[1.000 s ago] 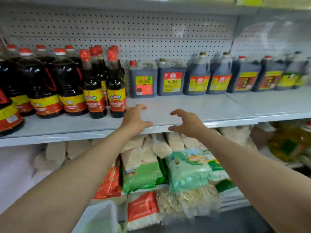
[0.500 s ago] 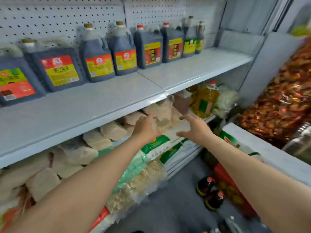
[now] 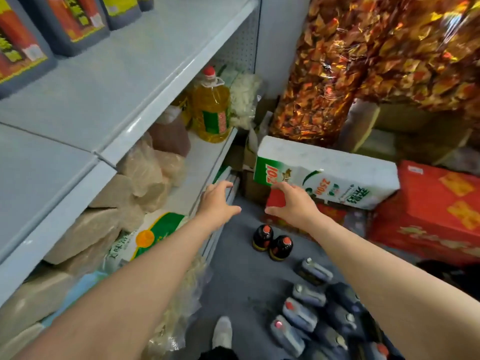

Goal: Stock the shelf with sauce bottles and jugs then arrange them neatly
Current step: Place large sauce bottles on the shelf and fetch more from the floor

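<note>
both hands have swung from the shelf (image 3: 109,81) down toward the floor, left hand (image 3: 217,203) and right hand (image 3: 291,203) empty, fingers spread loose. next, better crouch, grip the two sauce bottles (image 3: 272,242) by their necks; jugs (image 3: 311,315) lie nearer.

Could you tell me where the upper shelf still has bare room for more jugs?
The upper shelf is bare from the dark jugs at its back to its front edge. The lower shelf is crowded with bags and an oil bottle.
</note>
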Available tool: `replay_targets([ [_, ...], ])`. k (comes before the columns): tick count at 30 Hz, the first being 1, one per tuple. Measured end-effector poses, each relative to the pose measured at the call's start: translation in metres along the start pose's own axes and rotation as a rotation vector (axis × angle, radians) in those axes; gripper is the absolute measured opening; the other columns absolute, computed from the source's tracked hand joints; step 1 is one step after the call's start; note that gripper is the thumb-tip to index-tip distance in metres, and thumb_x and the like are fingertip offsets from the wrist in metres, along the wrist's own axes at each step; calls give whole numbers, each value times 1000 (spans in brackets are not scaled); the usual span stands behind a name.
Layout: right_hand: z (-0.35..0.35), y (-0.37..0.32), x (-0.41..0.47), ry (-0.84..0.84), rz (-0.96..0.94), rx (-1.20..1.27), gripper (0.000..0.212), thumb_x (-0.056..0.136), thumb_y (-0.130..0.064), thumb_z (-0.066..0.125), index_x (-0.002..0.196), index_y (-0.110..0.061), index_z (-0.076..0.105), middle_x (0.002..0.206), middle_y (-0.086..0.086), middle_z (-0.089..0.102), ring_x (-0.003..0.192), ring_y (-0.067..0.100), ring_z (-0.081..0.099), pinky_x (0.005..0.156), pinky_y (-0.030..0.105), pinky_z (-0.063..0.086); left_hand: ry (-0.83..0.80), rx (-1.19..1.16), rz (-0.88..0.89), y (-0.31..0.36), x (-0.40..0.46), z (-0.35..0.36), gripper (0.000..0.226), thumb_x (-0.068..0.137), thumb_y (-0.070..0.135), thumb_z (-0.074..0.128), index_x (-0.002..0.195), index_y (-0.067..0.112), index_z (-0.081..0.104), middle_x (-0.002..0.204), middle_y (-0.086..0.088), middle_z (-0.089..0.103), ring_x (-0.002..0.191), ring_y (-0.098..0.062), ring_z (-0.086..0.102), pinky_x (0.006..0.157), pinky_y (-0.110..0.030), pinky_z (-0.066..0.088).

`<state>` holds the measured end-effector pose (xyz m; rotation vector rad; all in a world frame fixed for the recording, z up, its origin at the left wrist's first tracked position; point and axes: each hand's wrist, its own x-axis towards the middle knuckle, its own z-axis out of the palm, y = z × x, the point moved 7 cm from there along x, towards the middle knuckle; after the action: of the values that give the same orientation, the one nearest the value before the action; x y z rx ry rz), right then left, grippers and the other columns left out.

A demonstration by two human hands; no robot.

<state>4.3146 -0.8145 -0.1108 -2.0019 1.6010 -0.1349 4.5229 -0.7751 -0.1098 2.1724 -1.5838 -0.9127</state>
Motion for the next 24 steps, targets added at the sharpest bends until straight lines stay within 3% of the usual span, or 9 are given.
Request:
replay_targets([
  [10, 102, 138, 29, -163, 354, 120, 73, 84, -48, 77, 144, -22, 44, 143, 5, 50, 130, 25, 47, 101, 37, 45, -299, 48, 5, -25, 89, 141, 67, 85, 26, 78, 142, 23, 44, 141, -10, 41, 129, -29, 45, 92, -30, 39],
  [15, 179, 209, 61, -211, 450, 147, 69, 87, -43, 75, 144, -19, 44, 141, 8, 51, 131, 27, 47, 101, 38, 43, -349, 101, -55, -73, 135, 227, 68, 84, 29, 78, 142, 24, 44, 141, -9, 44, 129, -28, 46, 90, -28, 37],
  [20, 274, 278, 92, -219, 507, 174, 71, 86, -41, 76, 144, -16, 43, 139, 13, 54, 127, 32, 50, 97, 38, 43, -396, 139, -90, -128, 185, 321, 68, 82, 30, 80, 141, 22, 47, 140, -12, 48, 127, -30, 49, 99, -35, 42],
  [24, 350, 336, 105, -222, 589, 260, 73, 82, -39, 79, 143, -18, 46, 137, 14, 55, 125, 33, 52, 99, 39, 45, -438, 135, -90, -169, 219, 394, 65, 85, 32, 78, 141, 19, 47, 140, -10, 50, 126, -28, 51, 89, -27, 40],
])
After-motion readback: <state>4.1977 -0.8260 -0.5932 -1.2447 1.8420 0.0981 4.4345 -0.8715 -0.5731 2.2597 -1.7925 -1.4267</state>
